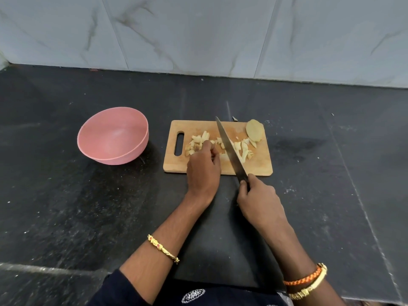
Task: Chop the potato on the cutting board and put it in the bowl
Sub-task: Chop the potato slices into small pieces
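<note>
Chopping potato pieces [239, 149] on cutting board [260, 165].
Right hand [259, 198] gripping knife [229, 149]; left hand [204, 167] fingers curled on pieces; bowl [113, 135] left, apart.

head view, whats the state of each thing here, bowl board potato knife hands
pink bowl: upright, tilted slightly, nothing in it
cutting board: flat on the counter, right of the bowl
chopped potato pieces: scattered on the board, none in the bowl
potato half: uncut, at the board's far right corner
knife: blade down among the pieces
left hand: fingers curled on the pieces
right hand: grips the knife handle
</note>
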`<state>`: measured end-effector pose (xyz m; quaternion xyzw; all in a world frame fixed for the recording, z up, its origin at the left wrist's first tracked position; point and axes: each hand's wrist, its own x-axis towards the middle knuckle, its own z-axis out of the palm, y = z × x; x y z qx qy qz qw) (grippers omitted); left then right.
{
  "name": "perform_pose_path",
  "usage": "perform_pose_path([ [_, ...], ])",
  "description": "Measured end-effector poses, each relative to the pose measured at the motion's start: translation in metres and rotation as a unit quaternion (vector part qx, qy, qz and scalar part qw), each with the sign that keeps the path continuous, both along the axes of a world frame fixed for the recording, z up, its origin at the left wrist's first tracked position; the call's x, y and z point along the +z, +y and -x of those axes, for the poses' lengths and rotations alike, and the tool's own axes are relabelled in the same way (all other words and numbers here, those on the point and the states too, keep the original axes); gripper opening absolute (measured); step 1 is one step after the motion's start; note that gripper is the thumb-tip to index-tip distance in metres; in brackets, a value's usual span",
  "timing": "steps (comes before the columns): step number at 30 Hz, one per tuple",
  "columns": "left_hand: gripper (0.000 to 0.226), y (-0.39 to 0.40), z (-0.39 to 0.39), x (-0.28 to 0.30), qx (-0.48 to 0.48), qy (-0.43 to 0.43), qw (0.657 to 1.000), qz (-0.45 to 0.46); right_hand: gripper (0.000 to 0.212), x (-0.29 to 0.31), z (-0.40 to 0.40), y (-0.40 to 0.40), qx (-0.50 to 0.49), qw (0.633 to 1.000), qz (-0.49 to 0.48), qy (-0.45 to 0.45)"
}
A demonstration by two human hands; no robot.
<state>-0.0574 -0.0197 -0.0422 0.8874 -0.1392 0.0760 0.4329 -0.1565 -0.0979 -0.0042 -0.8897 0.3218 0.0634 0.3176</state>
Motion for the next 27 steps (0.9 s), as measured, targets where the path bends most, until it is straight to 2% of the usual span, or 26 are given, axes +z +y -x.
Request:
perform_pose_path([
  [5,0.012,0.000,-0.003,0.004,0.020,-0.011,0.999,-0.042,0.019,0.004,-0.008,0.002,0.007,0.999,0.001,0.038],
  [9,0.004,-0.001,-0.008,0.004,0.006,-0.020,0.999,-0.045,0.022,0.010,-0.001,-0.004,-0.002,1.000,-0.002,-0.006],
  [10,0.008,-0.001,-0.009,0.004,0.000,-0.028,0.999,-0.038,0.022,0.011,0.002,-0.008,-0.011,1.000,0.002,-0.022],
  [13,0.019,0.001,-0.011,0.004,-0.009,-0.045,0.999,0.003,0.020,0.016,0.008,-0.023,-0.036,0.998,0.047,-0.031],
  [18,0.019,0.006,-0.015,0.008,-0.018,-0.071,0.997,0.024,0.020,0.013,0.011,-0.048,-0.032,0.990,0.136,0.032],
  [22,0.018,-0.007,-0.016,0.014,-0.087,-0.102,0.991,-0.027,0.024,0.010,0.011,-0.059,-0.023,0.982,0.187,0.020],
  [27,0.033,-0.044,-0.028,0.006,-0.143,-0.079,0.974,-0.160,0.023,0.011,0.013,-0.066,-0.031,0.983,0.178,-0.007],
])
